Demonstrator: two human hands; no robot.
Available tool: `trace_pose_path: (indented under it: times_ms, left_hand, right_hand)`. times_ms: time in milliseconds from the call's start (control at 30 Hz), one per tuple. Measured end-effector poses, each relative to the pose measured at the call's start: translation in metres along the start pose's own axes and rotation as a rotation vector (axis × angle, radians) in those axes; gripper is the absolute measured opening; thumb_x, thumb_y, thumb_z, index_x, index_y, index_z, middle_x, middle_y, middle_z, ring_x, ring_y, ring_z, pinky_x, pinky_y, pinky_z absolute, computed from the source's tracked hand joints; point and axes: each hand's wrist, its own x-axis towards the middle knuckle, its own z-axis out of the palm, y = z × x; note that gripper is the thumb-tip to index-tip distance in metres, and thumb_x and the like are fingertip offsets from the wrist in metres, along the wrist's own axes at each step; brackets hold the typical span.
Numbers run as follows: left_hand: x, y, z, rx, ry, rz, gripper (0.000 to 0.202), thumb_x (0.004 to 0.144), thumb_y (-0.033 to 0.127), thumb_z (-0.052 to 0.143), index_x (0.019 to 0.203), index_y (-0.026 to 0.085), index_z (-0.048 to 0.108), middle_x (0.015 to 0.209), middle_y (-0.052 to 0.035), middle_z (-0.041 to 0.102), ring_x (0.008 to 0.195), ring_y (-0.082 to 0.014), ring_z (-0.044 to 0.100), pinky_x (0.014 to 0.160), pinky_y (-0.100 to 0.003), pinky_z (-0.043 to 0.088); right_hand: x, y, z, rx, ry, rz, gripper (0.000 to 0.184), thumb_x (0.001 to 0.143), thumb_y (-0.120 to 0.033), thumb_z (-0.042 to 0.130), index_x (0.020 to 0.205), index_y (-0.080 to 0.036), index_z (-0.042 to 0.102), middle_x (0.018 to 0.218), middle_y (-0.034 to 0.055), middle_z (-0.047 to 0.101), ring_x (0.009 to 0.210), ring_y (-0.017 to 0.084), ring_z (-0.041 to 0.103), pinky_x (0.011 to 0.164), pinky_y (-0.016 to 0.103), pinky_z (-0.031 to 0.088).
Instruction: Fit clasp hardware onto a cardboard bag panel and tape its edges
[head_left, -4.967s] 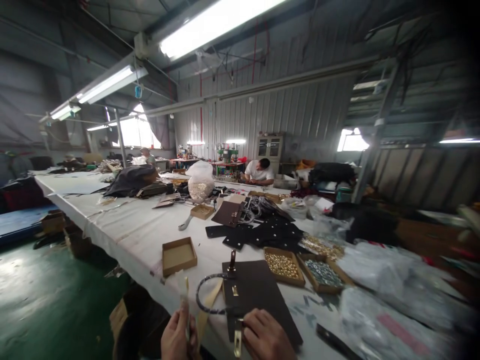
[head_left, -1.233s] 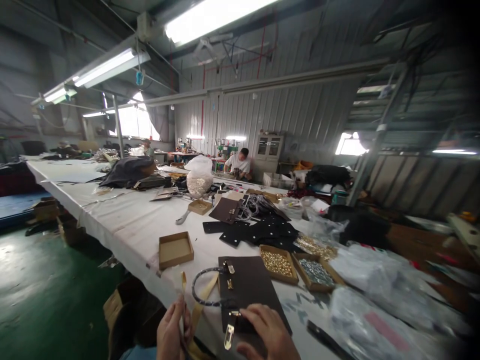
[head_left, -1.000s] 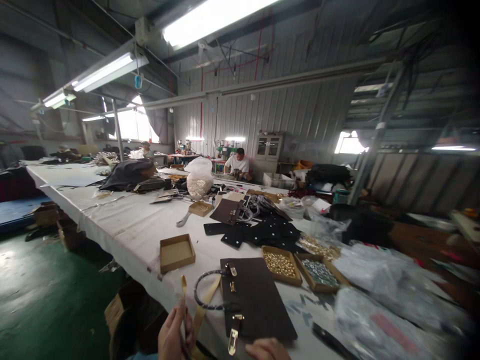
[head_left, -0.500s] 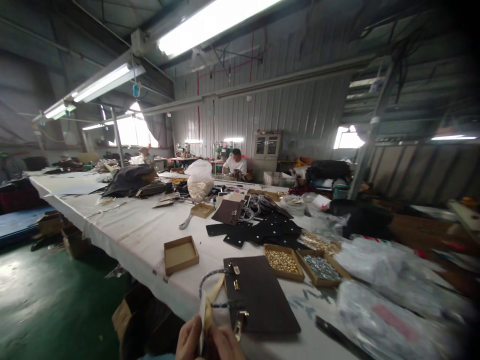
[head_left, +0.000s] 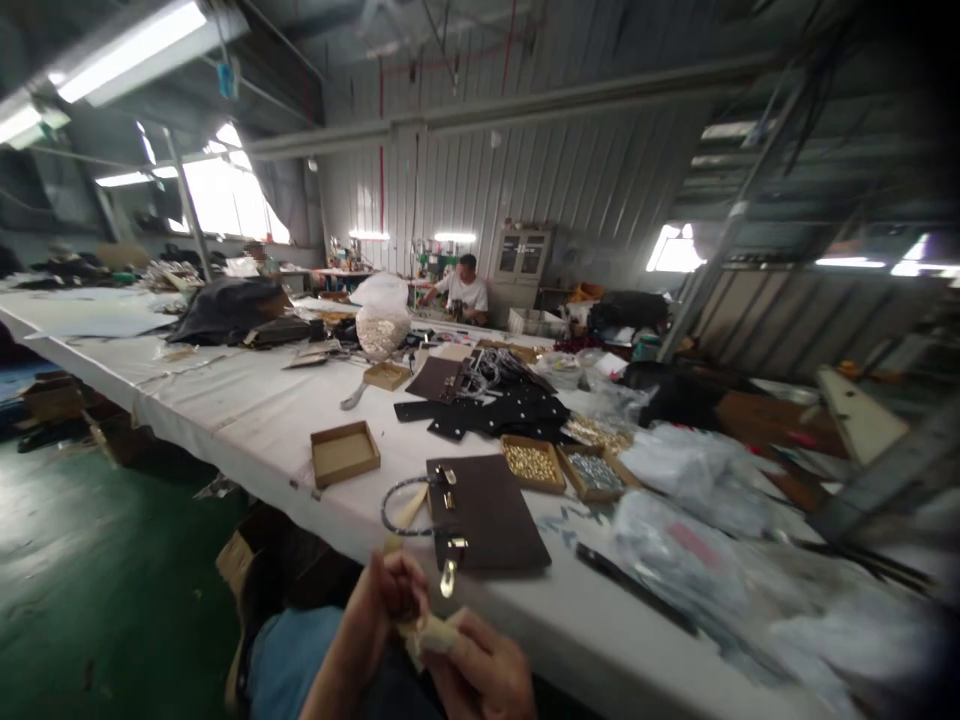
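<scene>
My left hand [head_left: 382, 605] and my right hand [head_left: 484, 670] meet in front of my lap, below the table edge. Both pinch a crumpled pale tan strip [head_left: 427, 630] held between them. A dark brown leather panel [head_left: 484, 510] lies on the white table [head_left: 247, 410] just beyond my hands. It carries gold clasps [head_left: 448, 572] and a looped grey handle [head_left: 401, 500] at its left side.
Behind the panel stand small cardboard boxes of gold studs [head_left: 531, 463] and silver parts [head_left: 596, 472], plus an empty box [head_left: 343, 452]. Black leather pieces [head_left: 495, 410] and plastic bags [head_left: 697, 480] crowd the right. A person [head_left: 465, 295] works at a far bench. Green floor lies left.
My right hand left the brown panel and joined the left hand on the tan strip. Both hands dropped lower toward my lap, and the view tilted down and to the right.
</scene>
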Motion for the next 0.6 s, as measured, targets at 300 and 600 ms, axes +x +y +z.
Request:
trace_pose_path:
  times_ms: [300, 600]
  left_hand:
    - [0.012, -0.020, -0.020, 0.739, 0.040, 0.073, 0.061, 0.102, 0.075, 0.072, 0.085, 0.016, 0.077, 0.079, -0.0100, 0.081, 0.073, -0.0227, 0.074, 0.070, -0.030, 0.052]
    - [0.027, -0.031, -0.001, 0.537, -0.133, -0.104, 0.073, 0.102, 0.084, 0.061, 0.105, 0.013, 0.076, 0.098, -0.0175, 0.086, 0.076, -0.0240, 0.081, 0.065, -0.030, 0.056]
  right_hand:
    - [-0.161, 0.066, -0.069, -0.059, -0.272, 0.328, 0.031, 0.115, -0.040, 0.058, 0.112, -0.027, 0.086, 0.079, 0.0039, 0.078, 0.067, 0.020, 0.073, 0.066, 0.030, 0.060]
    - [-0.225, 0.162, -0.065, -0.206, -0.286, 1.176, 0.065, 0.091, -0.086, 0.049, 0.086, -0.031, 0.084, 0.093, 0.0125, 0.086, 0.107, 0.050, 0.082, 0.098, 0.064, 0.063]
